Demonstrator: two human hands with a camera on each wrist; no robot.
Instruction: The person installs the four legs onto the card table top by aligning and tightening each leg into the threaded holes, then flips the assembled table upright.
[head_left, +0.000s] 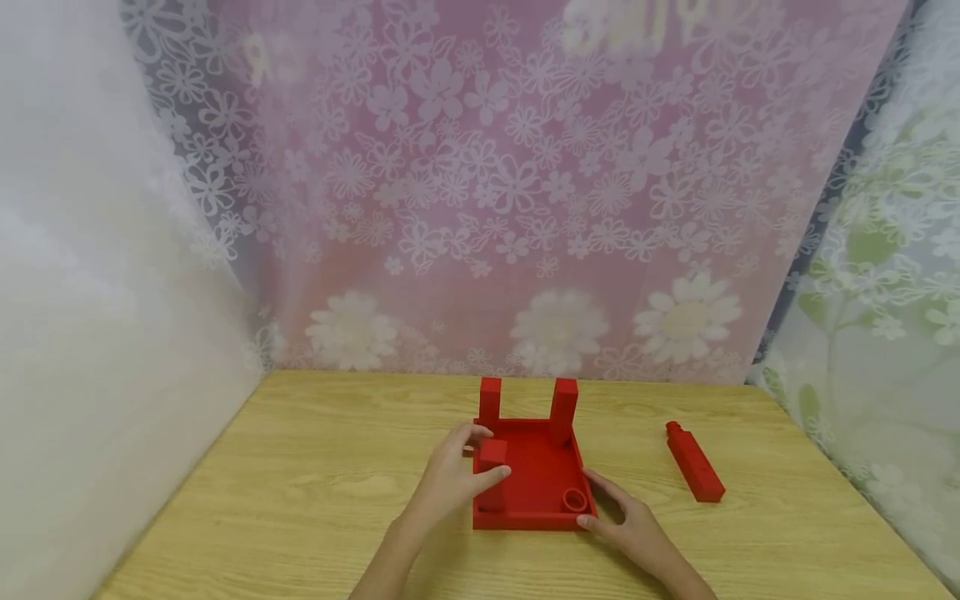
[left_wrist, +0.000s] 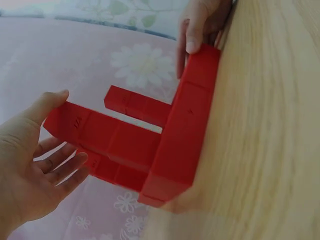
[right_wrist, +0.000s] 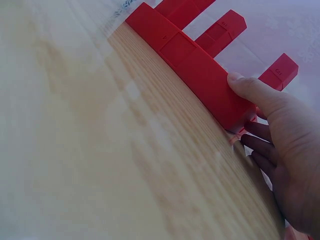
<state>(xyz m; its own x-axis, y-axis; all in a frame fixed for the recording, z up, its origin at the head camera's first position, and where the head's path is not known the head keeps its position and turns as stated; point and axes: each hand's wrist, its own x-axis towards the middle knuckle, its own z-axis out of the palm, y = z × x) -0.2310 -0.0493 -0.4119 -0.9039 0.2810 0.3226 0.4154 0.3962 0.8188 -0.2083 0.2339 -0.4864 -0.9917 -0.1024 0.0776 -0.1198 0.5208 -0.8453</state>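
Observation:
A shallow red square tray-like base [head_left: 531, 475] lies on the table with three upright square posts: one at the far left [head_left: 490, 398], one at the far right [head_left: 563, 408] and one at the near left [head_left: 492, 475]. A round red socket ring [head_left: 574, 500] shows in its near right corner. My left hand [head_left: 446, 479] is loosely around the near left post; in the left wrist view its thumb is right at the post's top corner and its fingers are spread. My right hand [head_left: 633, 529] holds the near right corner, thumb on the front wall and fingers along the side.
A loose red post [head_left: 695, 461] with a narrower, stepped end lies on the wooden table [head_left: 337, 467] to the right of the base. Floral fabric [head_left: 487, 208] hangs behind the table and along its right side, with a pale sheet [head_left: 112, 292] on the left.

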